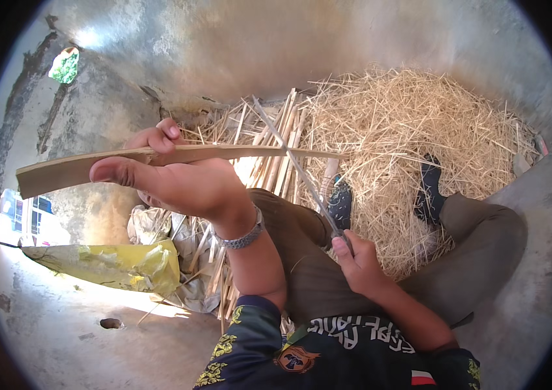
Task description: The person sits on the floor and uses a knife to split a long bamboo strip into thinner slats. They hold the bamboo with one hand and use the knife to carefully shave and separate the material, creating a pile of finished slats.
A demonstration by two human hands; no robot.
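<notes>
A long, flat bamboo strip [61, 172], wide at its left end and narrowing to the right, runs almost level in front of me. My left hand [182, 185] is closed round it, thumb along the near face and fingers on the far side. My right hand [360, 263] grips the handle of a knife, with the thumb lying along it. The long, thin knife blade [305, 177] points up and to the left. It crosses the strip near the narrow end, the edge seeming to meet the bamboo there.
A heap of pale shavings [399, 110] covers the floor ahead, around my dark-shod feet. Split bamboo sticks [282, 120] lie beside it, behind the strip. A yellow sack [120, 266] lies at the left. A bare wall [256, 45] rises behind; my bent leg [477, 247] is at right.
</notes>
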